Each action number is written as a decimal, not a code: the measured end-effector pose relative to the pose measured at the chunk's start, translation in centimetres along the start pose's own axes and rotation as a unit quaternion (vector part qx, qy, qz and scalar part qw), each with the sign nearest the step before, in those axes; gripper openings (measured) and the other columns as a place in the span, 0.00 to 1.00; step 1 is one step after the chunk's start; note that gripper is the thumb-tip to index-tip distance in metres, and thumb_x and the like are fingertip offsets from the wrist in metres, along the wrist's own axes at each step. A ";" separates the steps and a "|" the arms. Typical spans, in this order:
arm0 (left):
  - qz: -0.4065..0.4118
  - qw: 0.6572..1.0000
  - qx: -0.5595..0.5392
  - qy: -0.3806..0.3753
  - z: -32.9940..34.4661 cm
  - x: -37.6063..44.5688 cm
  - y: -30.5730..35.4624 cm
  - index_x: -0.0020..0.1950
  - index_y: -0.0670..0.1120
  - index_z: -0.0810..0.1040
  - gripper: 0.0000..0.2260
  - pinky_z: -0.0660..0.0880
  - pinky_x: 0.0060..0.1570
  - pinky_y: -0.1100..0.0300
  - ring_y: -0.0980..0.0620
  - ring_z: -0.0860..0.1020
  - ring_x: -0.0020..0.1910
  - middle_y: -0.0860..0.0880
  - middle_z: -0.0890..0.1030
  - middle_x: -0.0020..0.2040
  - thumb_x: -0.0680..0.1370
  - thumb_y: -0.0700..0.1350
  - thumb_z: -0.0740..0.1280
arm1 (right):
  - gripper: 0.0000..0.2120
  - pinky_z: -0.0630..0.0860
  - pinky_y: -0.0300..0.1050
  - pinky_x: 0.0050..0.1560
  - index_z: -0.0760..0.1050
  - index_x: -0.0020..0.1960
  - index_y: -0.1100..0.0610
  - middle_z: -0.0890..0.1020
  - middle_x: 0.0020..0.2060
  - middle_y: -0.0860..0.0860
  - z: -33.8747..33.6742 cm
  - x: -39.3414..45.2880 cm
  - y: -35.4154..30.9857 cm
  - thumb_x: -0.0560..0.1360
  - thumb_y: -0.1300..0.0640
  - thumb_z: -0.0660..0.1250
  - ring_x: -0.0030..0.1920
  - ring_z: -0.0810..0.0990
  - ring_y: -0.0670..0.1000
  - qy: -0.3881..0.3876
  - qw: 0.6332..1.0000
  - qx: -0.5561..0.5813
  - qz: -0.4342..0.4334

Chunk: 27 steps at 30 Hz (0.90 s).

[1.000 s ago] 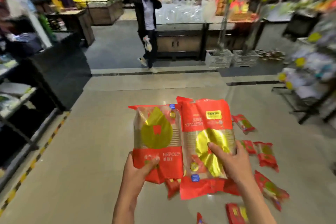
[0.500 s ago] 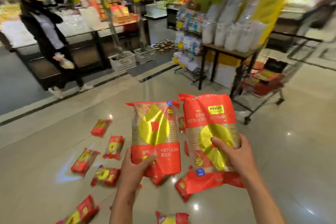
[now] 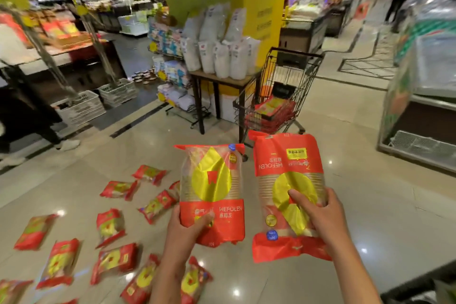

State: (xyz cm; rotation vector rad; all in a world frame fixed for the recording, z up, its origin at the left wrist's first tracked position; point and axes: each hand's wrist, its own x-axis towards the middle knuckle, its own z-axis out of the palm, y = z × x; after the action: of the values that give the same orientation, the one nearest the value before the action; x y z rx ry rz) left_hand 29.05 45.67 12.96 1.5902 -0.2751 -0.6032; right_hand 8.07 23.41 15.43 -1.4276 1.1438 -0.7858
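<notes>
I hold two red and yellow packs in front of me above a shiny shop floor. My left hand (image 3: 183, 227) grips the lower end of the left pack (image 3: 212, 187), thumb on its front. My right hand (image 3: 318, 212) grips the right pack (image 3: 287, 180), thumb pressed on its yellow patch; this pack's print is upside down. The two packs are side by side with a narrow gap between them. Several more of the same packs (image 3: 116, 261) lie scattered on the floor to my lower left.
A wire shopping trolley (image 3: 281, 96) holding red packs stands just beyond the held packs. Left of it is a small table (image 3: 219, 81) stacked with white bags. A person's legs (image 3: 27, 128) are at the far left. A chest freezer (image 3: 424, 96) is on the right.
My view has swung right: the floor packs and the person slid to the left, and the trolley and table came nearer the centre. The two held packs moved slightly apart.
</notes>
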 end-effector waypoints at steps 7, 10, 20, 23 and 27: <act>0.003 0.999 0.032 -0.027 11.8 10.9 1.6 0.60 0.52 0.77 0.28 0.83 0.40 0.59 0.48 0.86 0.48 0.47 0.86 0.52 0.64 0.47 0.84 | 0.31 0.83 0.52 0.44 0.76 0.56 0.52 0.86 0.47 0.50 -3.0 13.2 1.4 0.58 0.42 0.83 0.44 0.86 0.52 0.030 0.998 0.019 0.044; -0.005 0.999 0.025 -0.045 17.7 16.9 2.0 0.60 0.52 0.78 0.33 0.84 0.45 0.50 0.47 0.86 0.48 0.46 0.86 0.52 0.59 0.52 0.85 | 0.30 0.82 0.49 0.42 0.77 0.55 0.52 0.86 0.46 0.51 -4.1 20.6 1.1 0.59 0.44 0.83 0.43 0.86 0.52 0.038 0.998 0.018 0.053; -0.014 0.994 0.060 -0.089 36.5 35.0 6.4 0.56 0.50 0.79 0.28 0.83 0.45 0.52 0.47 0.86 0.48 0.47 0.87 0.49 0.60 0.50 0.85 | 0.30 0.82 0.49 0.45 0.76 0.57 0.50 0.85 0.49 0.48 -9.8 42.7 -3.8 0.61 0.42 0.82 0.46 0.85 0.50 0.107 0.993 0.005 0.045; -0.011 0.993 0.065 -0.093 41.5 39.9 6.9 0.58 0.49 0.79 0.33 0.83 0.45 0.54 0.49 0.86 0.47 0.47 0.87 0.50 0.57 0.55 0.83 | 0.29 0.84 0.52 0.47 0.76 0.58 0.51 0.85 0.49 0.49 -10.4 49.3 -3.7 0.63 0.42 0.82 0.47 0.85 0.51 0.114 0.992 0.021 0.057; -0.018 0.994 0.064 -0.091 48.5 46.6 7.3 0.61 0.49 0.77 0.36 0.82 0.46 0.54 0.51 0.86 0.47 0.49 0.86 0.52 0.56 0.55 0.83 | 0.29 0.84 0.56 0.49 0.76 0.57 0.51 0.85 0.48 0.50 -11.2 59.2 -3.4 0.62 0.43 0.82 0.46 0.86 0.52 0.106 0.992 0.030 0.064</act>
State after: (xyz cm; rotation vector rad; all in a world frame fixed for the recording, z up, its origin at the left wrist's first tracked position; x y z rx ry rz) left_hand 43.24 -20.39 9.62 1.6675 -0.4291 -0.7727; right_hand 17.18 -36.23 13.39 -1.2293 1.3484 -0.8883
